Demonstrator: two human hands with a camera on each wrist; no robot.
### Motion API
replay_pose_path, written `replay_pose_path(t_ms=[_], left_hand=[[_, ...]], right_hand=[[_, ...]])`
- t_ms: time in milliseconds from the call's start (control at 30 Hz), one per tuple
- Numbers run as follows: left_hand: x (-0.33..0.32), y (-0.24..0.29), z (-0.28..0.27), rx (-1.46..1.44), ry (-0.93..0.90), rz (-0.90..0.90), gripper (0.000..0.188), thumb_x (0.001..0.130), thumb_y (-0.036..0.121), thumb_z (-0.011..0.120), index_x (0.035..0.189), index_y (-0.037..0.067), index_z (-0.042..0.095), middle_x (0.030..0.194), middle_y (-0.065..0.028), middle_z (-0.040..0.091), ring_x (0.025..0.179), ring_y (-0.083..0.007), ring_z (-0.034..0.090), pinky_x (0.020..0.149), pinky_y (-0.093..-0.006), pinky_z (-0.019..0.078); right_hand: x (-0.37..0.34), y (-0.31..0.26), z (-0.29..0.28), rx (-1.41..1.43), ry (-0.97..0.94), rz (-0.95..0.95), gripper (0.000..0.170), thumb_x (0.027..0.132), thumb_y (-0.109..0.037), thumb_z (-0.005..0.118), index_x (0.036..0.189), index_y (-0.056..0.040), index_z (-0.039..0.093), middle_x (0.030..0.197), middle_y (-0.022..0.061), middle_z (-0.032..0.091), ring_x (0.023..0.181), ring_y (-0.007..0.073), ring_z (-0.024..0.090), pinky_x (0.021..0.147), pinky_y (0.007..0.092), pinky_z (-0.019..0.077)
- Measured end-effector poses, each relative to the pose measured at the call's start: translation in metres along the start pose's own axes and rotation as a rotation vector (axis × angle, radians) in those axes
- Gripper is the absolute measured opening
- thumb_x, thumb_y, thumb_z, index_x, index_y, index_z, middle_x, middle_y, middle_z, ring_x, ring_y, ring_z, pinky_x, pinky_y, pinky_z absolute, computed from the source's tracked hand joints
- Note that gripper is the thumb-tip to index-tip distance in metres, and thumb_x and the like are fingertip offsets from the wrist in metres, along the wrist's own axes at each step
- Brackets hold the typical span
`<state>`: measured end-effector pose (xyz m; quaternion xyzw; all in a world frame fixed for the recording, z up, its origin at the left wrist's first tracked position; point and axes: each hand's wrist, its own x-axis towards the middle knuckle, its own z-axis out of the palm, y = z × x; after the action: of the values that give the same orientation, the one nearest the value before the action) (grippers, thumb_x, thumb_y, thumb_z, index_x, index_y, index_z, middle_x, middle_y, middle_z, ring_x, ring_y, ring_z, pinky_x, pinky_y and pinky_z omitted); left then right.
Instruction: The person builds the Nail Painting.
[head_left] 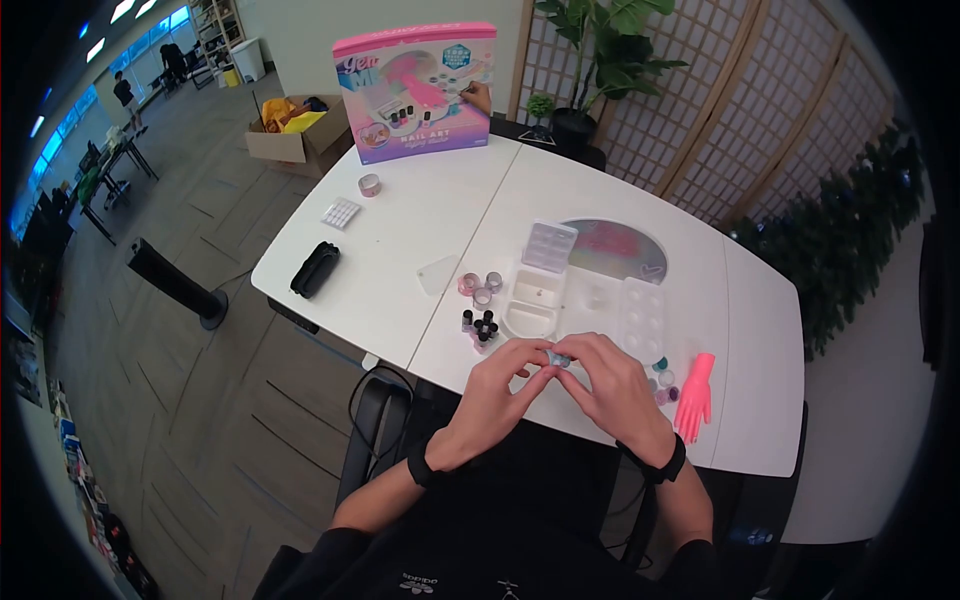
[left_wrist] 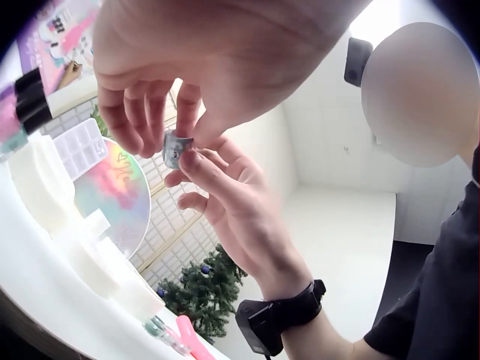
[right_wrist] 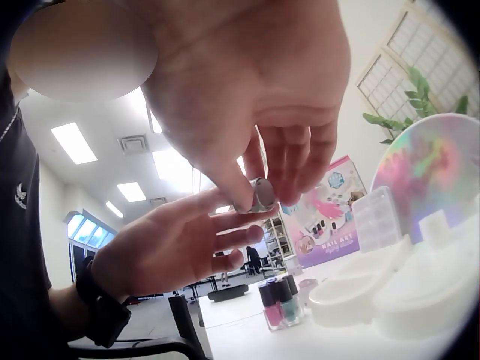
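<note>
- Small jar (head_left: 557, 359) up in the air, raised between both hands above the near part of the desk (head_left: 390, 310);
- left hand (head_left: 505, 380) pinches it, thumb against fingertips; that grip is clamped on the jar;
- right hand (head_left: 610, 380) pinches from the other side; its grip is clamped there too, and the two hands meet at the jar;
- just ahead, a white tray (head_left: 533, 303) with compartments; black-capped polish bottles (head_left: 485, 326) stand to its left, round pots (head_left: 482, 298) beyond them;
- over right, a pink model hand (head_left: 696, 390) lies on the desk, loose little pots (head_left: 673, 395) just beside it;
- far side, a nail art box (head_left: 415, 90) stands upright; cloudy-coloured oval panel (head_left: 615, 248) behind the tray
</note>
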<state>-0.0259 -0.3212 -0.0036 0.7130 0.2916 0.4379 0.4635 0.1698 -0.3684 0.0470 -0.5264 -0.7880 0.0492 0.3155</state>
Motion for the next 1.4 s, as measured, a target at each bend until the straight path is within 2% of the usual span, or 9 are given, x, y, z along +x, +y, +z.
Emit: replay_pose_path(t_ms=[200, 333, 433, 533, 700, 833, 967, 1167, 1400], left_hand=[[0.007, -0.006, -0.013, 0.098, 0.075, -0.028, 0.022, 0.104, 0.003, 0.068, 0.127, 0.002, 0.070, 0.146, -0.0152, 0.064, 0.108, -0.0206, 0.072, 0.085, -0.0324, 0.0588], [0.008, -0.009, -0.030, 0.095, 0.139, -0.062, 0.019, 0.103, 0.000, 0.065, 0.121, 0.002, 0.070, 0.142, -0.0133, 0.066, 0.105, -0.0176, 0.071, 0.083, -0.0301, 0.0547], [0.009, -0.022, -0.045, 0.151, 0.204, -0.047, 0.019, 0.102, -0.001, 0.066, 0.120, 0.002, 0.071, 0.138, -0.0136, 0.067, 0.095, -0.0192, 0.070, 0.080, -0.0326, 0.0574], [0.013, -0.025, -0.061, 0.175, 0.267, -0.051, 0.018, 0.102, -0.001, 0.065, 0.118, 0.003, 0.071, 0.136, -0.0123, 0.069, 0.099, -0.0194, 0.071, 0.079, -0.0315, 0.0560], [0.020, -0.038, -0.086, 0.170, 0.309, -0.158, 0.015, 0.107, 0.006, 0.062, 0.117, 0.005, 0.073, 0.133, -0.0073, 0.072, 0.112, -0.0173, 0.070, 0.087, -0.0326, 0.0537], [0.028, -0.060, -0.103, 0.229, 0.338, -0.193, 0.016, 0.107, 0.007, 0.062, 0.118, 0.005, 0.073, 0.129, -0.0069, 0.073, 0.102, -0.0163, 0.070, 0.080, -0.0309, 0.0537], [0.033, -0.070, -0.113, 0.215, 0.283, -0.262, 0.016, 0.108, 0.012, 0.061, 0.118, 0.007, 0.073, 0.132, -0.0060, 0.073, 0.110, -0.0155, 0.069, 0.089, -0.0337, 0.0537], [0.046, -0.078, -0.113, 0.290, 0.197, -0.249, 0.016, 0.108, 0.010, 0.061, 0.118, 0.006, 0.073, 0.132, -0.0062, 0.071, 0.106, -0.0158, 0.068, 0.085, -0.0319, 0.0526], [0.062, -0.089, -0.116, 0.390, 0.092, -0.156, 0.019, 0.104, 0.007, 0.061, 0.119, 0.002, 0.072, 0.125, -0.0146, 0.070, 0.100, -0.0267, 0.071, 0.082, -0.0379, 0.0588]], right_hand=[[0.039, 0.031, 0.003, 0.085, -0.164, 0.158, 0.025, 0.100, -0.018, 0.076, 0.118, -0.0025, 0.067, 0.110, 0.0123, 0.073, 0.090, 0.0287, 0.073, 0.077, 0.0399, 0.0584], [0.073, 0.063, 0.018, 0.050, -0.256, 0.269, 0.027, 0.101, -0.020, 0.073, 0.117, -0.0015, 0.061, 0.111, 0.0171, 0.074, 0.093, 0.0359, 0.074, 0.082, 0.0482, 0.0574], [0.086, 0.091, 0.043, -0.006, -0.274, 0.202, 0.026, 0.100, -0.020, 0.072, 0.113, -0.0006, 0.061, 0.111, 0.0197, 0.076, 0.098, 0.0408, 0.073, 0.083, 0.0503, 0.0568], [0.094, 0.108, 0.061, -0.021, -0.300, 0.205, 0.025, 0.099, -0.019, 0.072, 0.112, -0.0010, 0.061, 0.109, 0.0201, 0.077, 0.102, 0.0439, 0.072, 0.084, 0.0514, 0.0564], [0.101, 0.111, 0.075, -0.028, -0.371, 0.228, 0.024, 0.098, -0.018, 0.072, 0.113, -0.0027, 0.063, 0.107, 0.0191, 0.078, 0.101, 0.0425, 0.073, 0.083, 0.0514, 0.0565], [0.098, 0.112, 0.081, -0.019, -0.371, 0.235, 0.023, 0.099, -0.018, 0.071, 0.115, -0.0037, 0.064, 0.106, 0.0182, 0.078, 0.097, 0.0420, 0.074, 0.082, 0.0516, 0.0568], [0.097, 0.115, 0.084, 0.022, -0.365, 0.229, 0.019, 0.101, -0.020, 0.069, 0.112, -0.0042, 0.069, 0.101, 0.0170, 0.078, 0.095, 0.0406, 0.074, 0.081, 0.0513, 0.0575], [0.102, 0.102, 0.073, 0.010, -0.435, 0.299, 0.018, 0.103, -0.018, 0.065, 0.111, -0.0047, 0.074, 0.106, 0.0170, 0.079, 0.098, 0.0375, 0.075, 0.083, 0.0483, 0.0583], [0.092, 0.110, 0.085, -0.121, -0.330, 0.172, 0.019, 0.103, -0.014, 0.060, 0.112, -0.0058, 0.075, 0.100, 0.0171, 0.078, 0.095, 0.0397, 0.075, 0.082, 0.0501, 0.0583]])
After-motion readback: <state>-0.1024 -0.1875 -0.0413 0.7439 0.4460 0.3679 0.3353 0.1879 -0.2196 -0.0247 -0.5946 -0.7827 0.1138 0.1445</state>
